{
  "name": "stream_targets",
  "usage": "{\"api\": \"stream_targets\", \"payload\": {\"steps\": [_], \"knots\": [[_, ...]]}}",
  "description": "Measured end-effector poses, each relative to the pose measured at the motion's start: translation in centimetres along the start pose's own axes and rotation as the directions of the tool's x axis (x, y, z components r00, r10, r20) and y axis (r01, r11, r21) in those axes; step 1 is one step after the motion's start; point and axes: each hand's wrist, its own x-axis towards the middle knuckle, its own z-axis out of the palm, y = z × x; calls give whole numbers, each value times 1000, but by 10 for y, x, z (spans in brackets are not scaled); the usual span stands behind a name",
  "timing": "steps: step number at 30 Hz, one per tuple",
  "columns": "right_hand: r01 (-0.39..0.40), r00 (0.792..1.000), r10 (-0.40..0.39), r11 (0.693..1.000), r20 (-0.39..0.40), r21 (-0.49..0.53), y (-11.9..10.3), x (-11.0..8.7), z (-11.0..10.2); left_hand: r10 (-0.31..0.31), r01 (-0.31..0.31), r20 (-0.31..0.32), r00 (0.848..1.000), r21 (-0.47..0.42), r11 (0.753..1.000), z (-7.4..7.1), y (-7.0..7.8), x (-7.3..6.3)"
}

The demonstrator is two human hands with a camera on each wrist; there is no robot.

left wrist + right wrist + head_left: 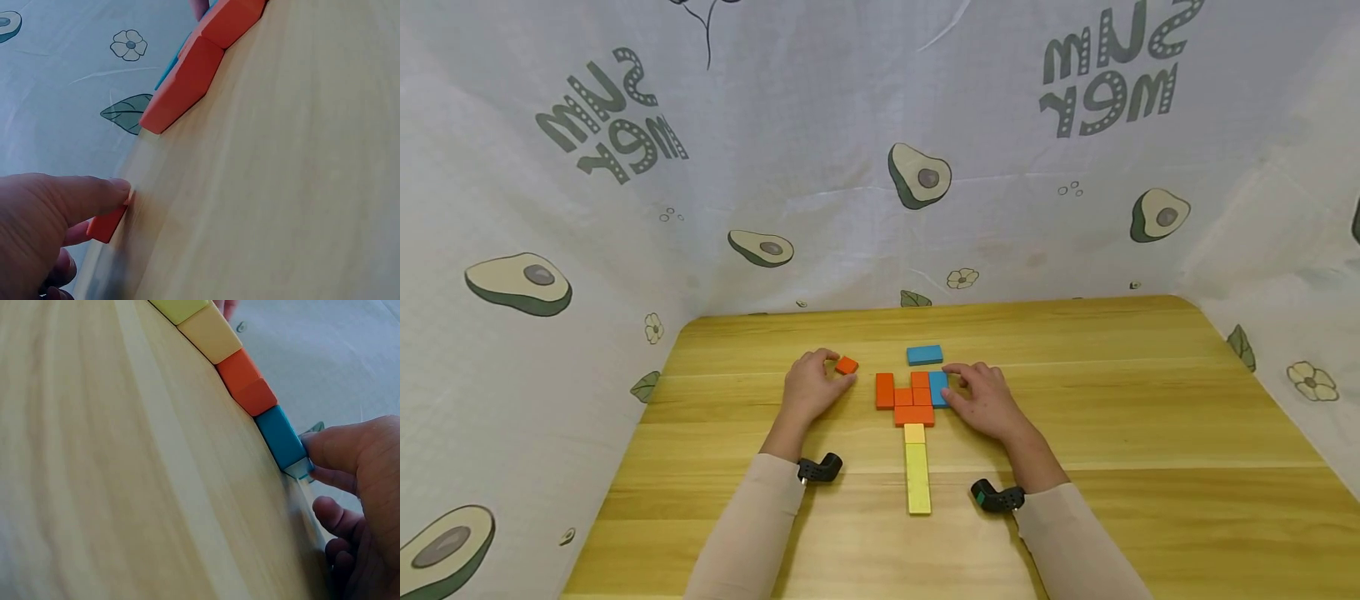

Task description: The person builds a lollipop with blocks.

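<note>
At the left of the block arrangement, my left hand [812,385] pinches a small orange square block [847,365] between thumb and forefinger. The left wrist view has the thumb over that block's near end, hiding part of it. My right hand [988,402] holds an upright-laid blue rectangular block [938,389] by its right side, thumb and forefinger at its edge. That blue block lies against the orange blocks [913,415] in the middle. In the right wrist view, the thumb touches the blue block [279,439] while the other fingers curl below.
Beneath the orange group, a small pale yellow block [914,433] and a long yellow-green block [917,479] form a line toward me. A separate blue block [924,355] lies beyond the group. A printed cloth [850,108] surrounds the wooden table [1150,400].
</note>
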Motion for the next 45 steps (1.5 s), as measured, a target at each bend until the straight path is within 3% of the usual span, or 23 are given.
{"api": "stream_targets", "payload": {"steps": [14,31,39,45], "knots": [[6,1000,-6,1000,2,9,-1,0,-1,-67,67,-15,998,-53,996,-2,1,-2],[-6,1000,6,1000,3,4,0,0,-1,-76,72,-17,997,-156,985,-2,-1,-3],[-1,1000,1,1000,1,8,0,-1,-1,1,-6,-20,1000,-256,967,8,8,-2],[-2,1000,2,1000,2,14,1,0,-1,80,-65,30,996,-346,936,18,18,-1]]}}
